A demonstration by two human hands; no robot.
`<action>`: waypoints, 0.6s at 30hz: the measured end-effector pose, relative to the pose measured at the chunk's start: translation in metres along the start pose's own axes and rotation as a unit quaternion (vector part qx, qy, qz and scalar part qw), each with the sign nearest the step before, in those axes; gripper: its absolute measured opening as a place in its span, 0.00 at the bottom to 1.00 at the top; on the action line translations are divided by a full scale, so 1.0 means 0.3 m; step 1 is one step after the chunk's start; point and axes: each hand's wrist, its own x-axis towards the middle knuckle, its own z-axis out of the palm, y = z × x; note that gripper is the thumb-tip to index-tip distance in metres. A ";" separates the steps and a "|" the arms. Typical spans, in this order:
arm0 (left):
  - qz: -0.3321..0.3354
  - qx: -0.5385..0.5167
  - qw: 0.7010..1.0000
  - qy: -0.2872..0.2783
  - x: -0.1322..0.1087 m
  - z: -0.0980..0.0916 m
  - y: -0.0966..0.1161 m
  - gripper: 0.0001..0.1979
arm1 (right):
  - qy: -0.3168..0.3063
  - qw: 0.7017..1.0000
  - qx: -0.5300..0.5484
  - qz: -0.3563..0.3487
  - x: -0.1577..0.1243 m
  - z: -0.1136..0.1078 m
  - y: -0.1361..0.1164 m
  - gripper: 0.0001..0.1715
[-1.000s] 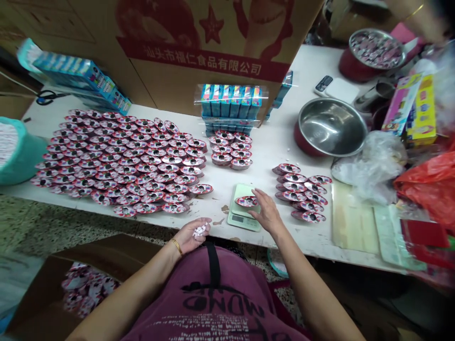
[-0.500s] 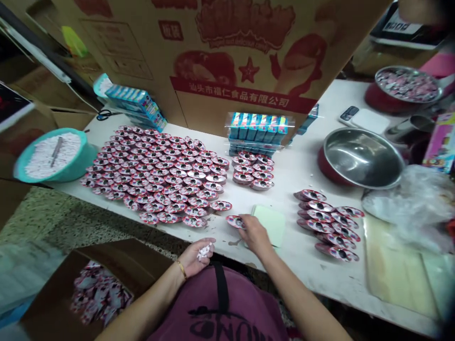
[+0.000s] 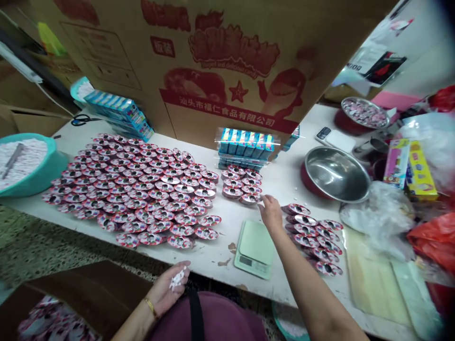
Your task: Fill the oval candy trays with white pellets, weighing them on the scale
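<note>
My left hand (image 3: 167, 289), palm up with fingers curled, cradles small white pieces (image 3: 178, 278) near the table's front edge. My right hand (image 3: 272, 214) reaches over the table, its fingertips at the right edge of a small cluster of oval packets (image 3: 232, 192); whether it grips one is hidden. Many red-and-white oval packets (image 3: 138, 193) stand in rows at left centre. Another group of oval packets (image 3: 304, 229) stands right of my right hand. A pale green scale (image 3: 256, 242) lies below my right hand, nothing on its plate.
A large carton (image 3: 227, 109) stands behind. Blue boxes (image 3: 245, 144) are in front of it. A steel bowl (image 3: 336, 173) and plastic bags (image 3: 380, 218) are at right. A teal basin (image 3: 53, 163) of white pieces is at left, an open carton (image 3: 88, 289) below.
My right hand has moved away from the front packets, up and right to the small cluster. A packet now sits at the big group's front right corner. The view has shifted right.
</note>
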 end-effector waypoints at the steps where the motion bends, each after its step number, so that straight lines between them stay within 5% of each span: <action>1: 0.001 -0.002 1.000 -0.001 0.000 -0.002 -0.005 0.09 | -0.004 1.000 -0.011 0.002 0.011 0.014 0.002 0.17; 10: 0.008 0.000 1.000 -0.005 -0.004 0.027 -0.018 0.10 | -0.047 0.996 -0.070 -0.035 -0.039 0.011 -0.060 0.19; 18: 0.018 0.004 1.000 0.002 -0.002 0.043 -0.021 0.11 | -0.092 0.985 -0.110 -0.094 0.021 -0.007 -0.075 0.10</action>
